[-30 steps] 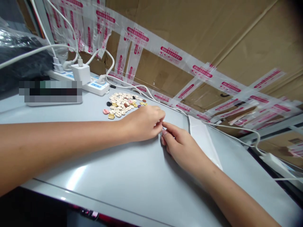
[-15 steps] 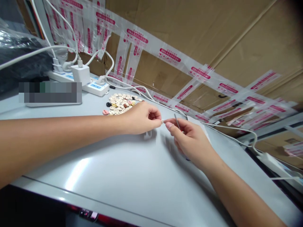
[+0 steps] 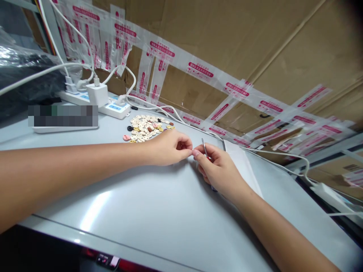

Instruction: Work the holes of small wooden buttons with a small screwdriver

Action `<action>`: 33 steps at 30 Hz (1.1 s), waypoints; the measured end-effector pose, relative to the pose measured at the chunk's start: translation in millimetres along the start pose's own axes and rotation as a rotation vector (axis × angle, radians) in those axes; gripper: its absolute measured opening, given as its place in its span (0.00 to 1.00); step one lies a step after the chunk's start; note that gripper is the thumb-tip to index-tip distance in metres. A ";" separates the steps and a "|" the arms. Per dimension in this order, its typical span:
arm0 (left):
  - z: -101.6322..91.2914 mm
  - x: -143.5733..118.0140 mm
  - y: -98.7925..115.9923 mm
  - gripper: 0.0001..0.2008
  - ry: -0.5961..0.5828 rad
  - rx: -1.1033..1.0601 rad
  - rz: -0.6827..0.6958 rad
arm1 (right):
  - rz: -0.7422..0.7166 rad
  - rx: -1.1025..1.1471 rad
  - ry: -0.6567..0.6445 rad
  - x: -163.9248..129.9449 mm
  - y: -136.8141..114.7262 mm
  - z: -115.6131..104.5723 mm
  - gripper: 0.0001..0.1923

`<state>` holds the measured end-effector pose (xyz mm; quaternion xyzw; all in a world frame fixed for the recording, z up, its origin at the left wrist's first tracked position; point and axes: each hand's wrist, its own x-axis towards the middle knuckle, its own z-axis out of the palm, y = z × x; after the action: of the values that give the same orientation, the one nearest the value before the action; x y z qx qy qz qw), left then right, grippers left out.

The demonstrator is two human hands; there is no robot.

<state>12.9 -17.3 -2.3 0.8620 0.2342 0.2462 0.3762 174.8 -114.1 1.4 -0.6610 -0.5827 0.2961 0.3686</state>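
Observation:
My left hand (image 3: 167,148) and my right hand (image 3: 219,170) meet fingertip to fingertip just above the grey table (image 3: 159,204). The left thumb and forefinger pinch something very small, too tiny to identify. In my right hand a thin metal tool (image 3: 204,147) sticks up between the fingers. Just behind my left hand lies a pile of small buttons (image 3: 146,127), mostly cream, with a few pink, black, yellow and brown ones.
A white power strip (image 3: 112,107) with a charger (image 3: 97,94) and cables sits at the back left. A white cable (image 3: 283,155) runs along the right to an adapter (image 3: 330,192). Taped cardboard (image 3: 227,45) walls the back. A white sheet (image 3: 244,166) lies right of my hands.
My hands lifted apart a little half a second ago, showing a tiny piece in the left fingers. Now the fingertips touch again, and the metal tool stands up in my right hand.

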 end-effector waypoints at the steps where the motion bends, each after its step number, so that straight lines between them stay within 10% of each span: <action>1: 0.0 0.0 -0.4 0.07 0.008 0.005 0.006 | 0.007 -0.021 0.003 -0.3 -0.9 -0.5 0.17; 17: -2.2 0.4 -4.5 0.09 -0.054 -0.257 -0.065 | 0.302 0.210 -0.102 -1.2 -10.7 -22.1 0.20; 33: -5.3 0.5 -4.2 0.07 -0.029 -0.208 -0.104 | -0.147 -0.508 0.277 15.8 33.7 -10.5 0.31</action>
<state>9.2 -11.6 -2.3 0.8085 0.2463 0.2366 0.4793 204.3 -101.7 -20.2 -0.7222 -0.6287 0.0204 0.2876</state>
